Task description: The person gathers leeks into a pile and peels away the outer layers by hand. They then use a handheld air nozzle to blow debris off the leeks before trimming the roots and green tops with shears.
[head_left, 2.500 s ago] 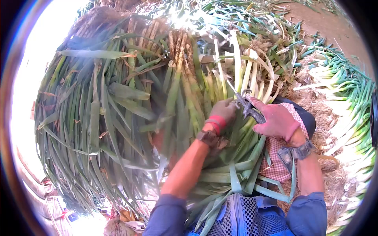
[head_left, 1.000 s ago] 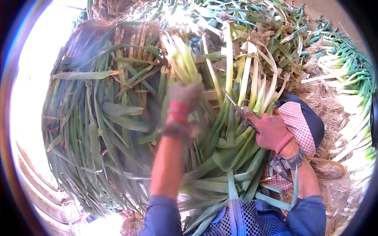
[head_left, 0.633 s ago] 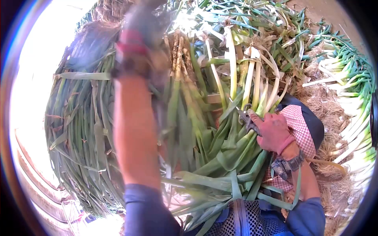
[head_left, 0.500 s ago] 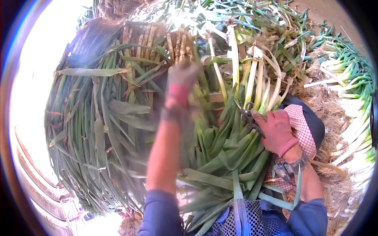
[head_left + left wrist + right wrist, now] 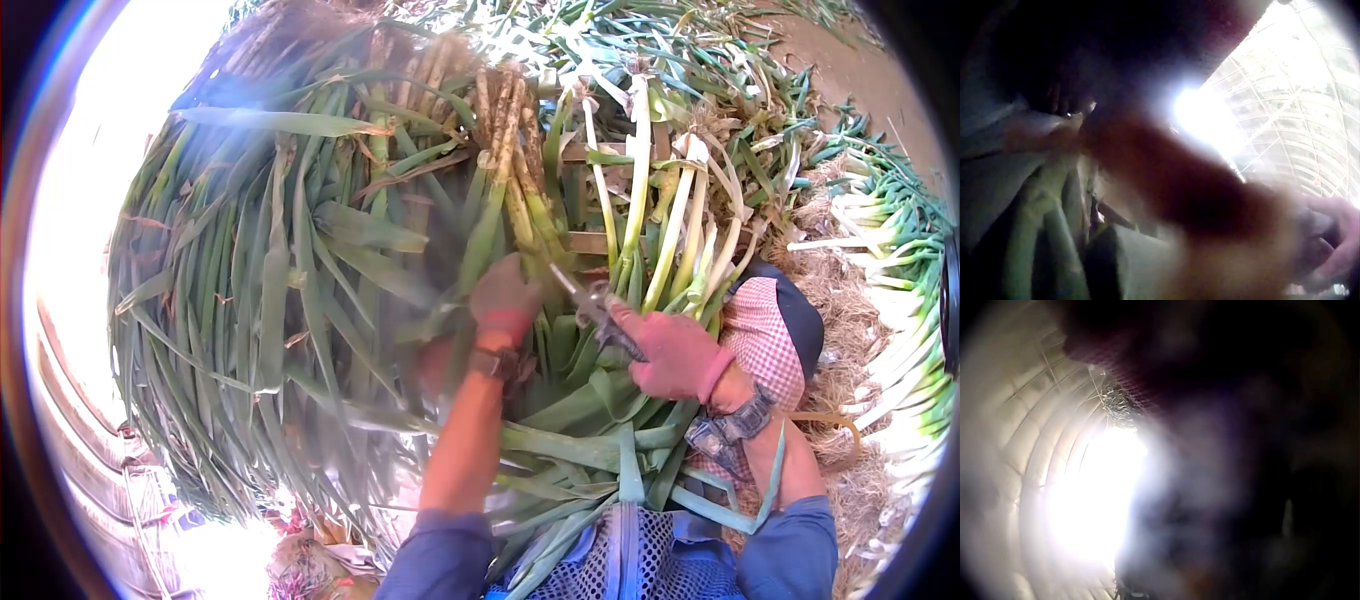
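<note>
My gloved left hand is low among the green leaves, right at the lower end of several brown-skinned leek stalks. Its fingers are turned away from the head camera, so I cannot tell whether they grip a leek. My right hand, in a pinkish glove, holds a dark metal hand tool with a thin pointed tip directed up and left, index finger along it. Just beyond the tool stand pale, peeled leeks, with a heap of broad green leaves below. Both wrist views are mostly dark and blurred.
A large pile of unpeeled leeks fills the left side. Stripped leaves lie at the back, and peeled leeks with roots line the right. A checked cloth is beside my right hand. A curved ribbed structure rises around.
My left hand carried a bunch of pale leeks up and left, came back without it, and is now lower among the stalks. My right hand keeps its tool throughout, shifting little.
</note>
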